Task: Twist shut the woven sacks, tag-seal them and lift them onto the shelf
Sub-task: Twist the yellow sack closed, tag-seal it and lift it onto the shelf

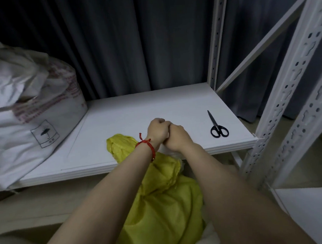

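Umbrella mark (45, 133) on white sack (13, 122), left hand (157, 129), right hand (176, 139) clenched, yellow sack (162, 207)

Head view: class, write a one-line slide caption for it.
Left hand and right hand clench together over a yellow woven sack, before a shelf bearing scissors and a white printed sack.
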